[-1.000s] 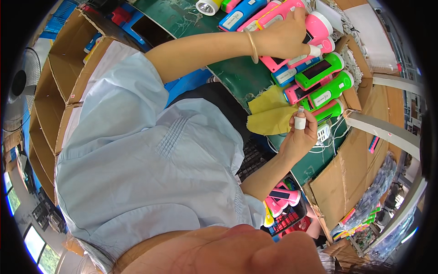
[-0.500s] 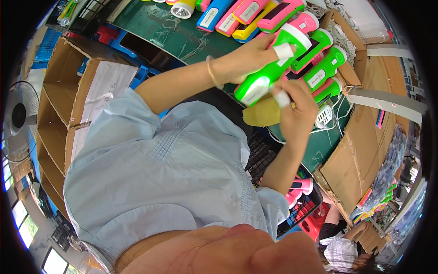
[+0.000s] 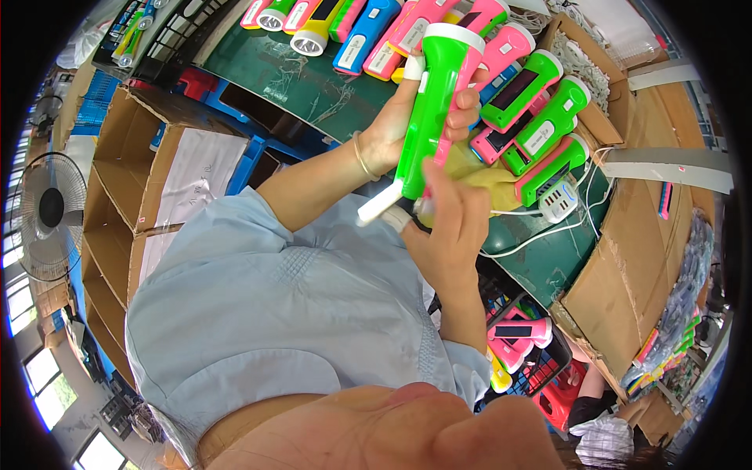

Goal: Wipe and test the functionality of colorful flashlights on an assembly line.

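Note:
A bright green flashlight (image 3: 429, 117) with a white-rimmed head and a pink side is wrapped by the fingers of my left hand (image 3: 392, 129), head end up. From its lower end a glowing white bar (image 3: 380, 202) sticks out at an angle. My right hand (image 3: 450, 227) is at that lower end, its fingers smeared by motion; whether they grip it is unclear. White wrapping shows on both thumbs. Behind the flashlight a yellow cloth (image 3: 497, 182) lies on the green table (image 3: 305, 98), partly hidden. More green flashlights (image 3: 548, 131) lie just right of it.
Several coloured flashlights (image 3: 364, 35) line the table's far side. A white multi-port charger (image 3: 558, 200) with cables sits at right, near a carton of cords (image 3: 580, 66). A black basket of pink flashlights (image 3: 525, 337) stands below; cardboard compartments (image 3: 113, 211) rise at left.
The green flashlight has swung more upright and shifted left in my left hand. A glowing white bar now projects from its lower end. My right hand has moved down and left, away from the yellow cloth.

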`<state>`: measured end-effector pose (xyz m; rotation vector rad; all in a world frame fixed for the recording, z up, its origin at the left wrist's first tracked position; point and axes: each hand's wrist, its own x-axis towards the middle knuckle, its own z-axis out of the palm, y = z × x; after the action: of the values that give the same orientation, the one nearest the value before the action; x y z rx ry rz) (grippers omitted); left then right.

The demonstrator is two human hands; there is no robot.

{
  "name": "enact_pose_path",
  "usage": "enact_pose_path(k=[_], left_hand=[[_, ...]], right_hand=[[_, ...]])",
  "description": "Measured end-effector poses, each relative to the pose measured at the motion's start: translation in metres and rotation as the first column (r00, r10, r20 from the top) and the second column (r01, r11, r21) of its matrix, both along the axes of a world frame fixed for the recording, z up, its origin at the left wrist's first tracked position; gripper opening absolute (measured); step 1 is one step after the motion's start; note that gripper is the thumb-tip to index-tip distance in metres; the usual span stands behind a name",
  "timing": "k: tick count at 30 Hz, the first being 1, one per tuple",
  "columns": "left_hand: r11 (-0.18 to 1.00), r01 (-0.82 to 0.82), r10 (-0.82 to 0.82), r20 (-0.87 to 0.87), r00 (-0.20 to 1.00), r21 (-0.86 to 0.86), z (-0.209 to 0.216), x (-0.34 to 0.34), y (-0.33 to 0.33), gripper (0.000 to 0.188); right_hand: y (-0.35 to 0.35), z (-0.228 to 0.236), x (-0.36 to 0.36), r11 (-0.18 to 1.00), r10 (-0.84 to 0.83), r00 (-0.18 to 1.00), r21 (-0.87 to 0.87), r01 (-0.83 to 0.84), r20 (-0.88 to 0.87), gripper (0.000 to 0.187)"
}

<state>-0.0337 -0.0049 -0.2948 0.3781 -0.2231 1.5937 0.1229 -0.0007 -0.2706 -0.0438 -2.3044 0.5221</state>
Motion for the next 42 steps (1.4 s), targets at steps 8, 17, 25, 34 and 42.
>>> enact_pose_path(k=[8, 17, 25, 34, 42], left_hand=[[0.884, -0.467, 0.352, -0.637, 0.686, -0.014, 0.010, 0.007, -0.007, 0.068], [0.842, -0.466, 0.111, -0.759, 0.642, -0.271, 0.027, -0.010, -0.020, 0.039], [0.799, -0.585, 0.073, -0.944, 0.320, -0.137, 0.025, -0.013, -0.024, 0.053], [0.729, -0.618, 0.170, -0.952, -0.253, 0.295, 0.029, -0.001, -0.030, 0.082], [0.687, -0.658, 0.008, -0.909, -0.417, 0.308, 0.015, 0.005, -0.028, 0.072]], right_hand=[[0.006, -0.026, -0.023, 0.653, -0.331, 0.941, -0.702, 0.284, 0.073, 0.043], [0.025, -0.028, 0.019, 0.542, -0.188, 0.958, -0.790, 0.287, 0.219, 0.017], [0.026, -0.016, 0.012, 0.636, -0.193, 0.960, -0.719, 0.280, 0.203, 0.023], [0.047, 0.018, -0.012, 0.690, -0.063, 0.987, -0.708, 0.149, 0.147, 0.020], [0.047, 0.015, -0.010, 0.777, -0.200, 0.910, -0.508, 0.373, 0.363, 0.022]])
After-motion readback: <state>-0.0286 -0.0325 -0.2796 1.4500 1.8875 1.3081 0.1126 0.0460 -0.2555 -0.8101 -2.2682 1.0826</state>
